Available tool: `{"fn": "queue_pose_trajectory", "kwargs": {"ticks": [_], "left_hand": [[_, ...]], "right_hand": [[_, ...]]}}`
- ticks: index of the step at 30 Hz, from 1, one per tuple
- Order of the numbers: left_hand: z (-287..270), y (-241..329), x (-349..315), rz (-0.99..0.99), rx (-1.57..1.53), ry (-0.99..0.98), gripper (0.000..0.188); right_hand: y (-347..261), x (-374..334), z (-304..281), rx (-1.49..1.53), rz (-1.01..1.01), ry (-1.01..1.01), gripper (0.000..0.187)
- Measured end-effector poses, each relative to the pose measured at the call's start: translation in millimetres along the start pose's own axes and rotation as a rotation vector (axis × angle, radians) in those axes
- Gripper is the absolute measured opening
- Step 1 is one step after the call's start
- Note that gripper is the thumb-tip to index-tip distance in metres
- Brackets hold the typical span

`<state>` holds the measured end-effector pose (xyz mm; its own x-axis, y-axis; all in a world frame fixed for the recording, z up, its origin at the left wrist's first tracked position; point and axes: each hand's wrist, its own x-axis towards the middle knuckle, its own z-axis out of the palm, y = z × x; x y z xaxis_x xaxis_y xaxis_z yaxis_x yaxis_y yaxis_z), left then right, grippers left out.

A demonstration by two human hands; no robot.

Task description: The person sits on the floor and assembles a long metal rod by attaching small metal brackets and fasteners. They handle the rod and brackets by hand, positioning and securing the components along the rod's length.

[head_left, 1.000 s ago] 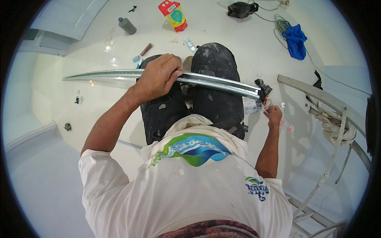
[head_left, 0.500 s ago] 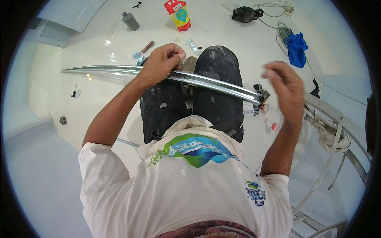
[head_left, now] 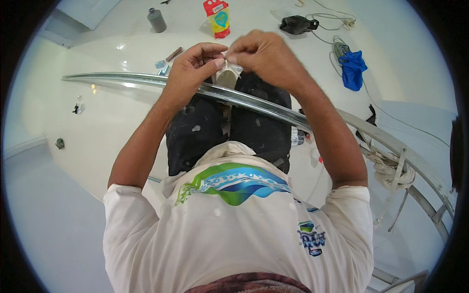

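A long, shiny metal channel (head_left: 254, 103) lies across my thighs, running from the far left to beneath my right forearm. Over it, my left hand (head_left: 194, 68) pinches thumb against fingertips, the other fingers curled. My right hand (head_left: 264, 57) meets it there, its fingers also pinched together. Whatever sits between the two sets of fingertips is too small to make out. Just below them shows the toe of a pale shoe (head_left: 226, 78) between my dark trouser legs. My right forearm hides part of the channel's right end.
On the pale floor ahead stand a grey bottle (head_left: 157, 20) and a red and yellow pouch (head_left: 218, 19). A black bag (head_left: 296, 24), coiled cable (head_left: 337, 48) and blue bag (head_left: 352, 69) lie right. A metal frame (head_left: 391, 136) with cloth stands at my right side.
My right hand has come in from the right, up to my left hand's fingertips. The left hand has shifted slightly left; the channel's right end has become covered by my forearm.
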<state>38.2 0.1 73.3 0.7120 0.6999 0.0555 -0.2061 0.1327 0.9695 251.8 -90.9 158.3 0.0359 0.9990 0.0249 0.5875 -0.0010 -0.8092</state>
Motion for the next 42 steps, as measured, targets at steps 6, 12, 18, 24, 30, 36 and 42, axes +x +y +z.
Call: {"fn": "queue_pose_trajectory", "kwargs": {"ticks": [6,12,18,24,30,36,42], "left_hand": [[40,32,0,-0.023,-0.237,-0.156,0.035],[50,39,22,0.186,-0.165,0.043,0.029],[44,59,26,0.035,-0.332,-0.169,0.027],[53,81,16,-0.081,-0.165,-0.198,0.036],[58,80,24,-0.089,-0.543,-0.369,0.043],[99,79,19,-0.089,-0.564,-0.142,0.046],[66,92,36,0.225,-0.002,-0.337,0.036]], "right_hand": [[-24,-2,-12,0.638,-0.023,0.264,0.019],[-37,-14,-10,0.352,-0.251,0.452,0.018],[-48,-29,-32,0.154,-0.316,0.276,0.019],[-43,-33,-44,-0.249,-0.522,0.354,0.017],[-43,-31,-34,-0.242,-0.733,0.803,0.016],[-43,-34,-27,-0.01,-0.697,0.883,0.009],[-38,-57,-57,0.149,-0.543,0.59,0.008]]}}
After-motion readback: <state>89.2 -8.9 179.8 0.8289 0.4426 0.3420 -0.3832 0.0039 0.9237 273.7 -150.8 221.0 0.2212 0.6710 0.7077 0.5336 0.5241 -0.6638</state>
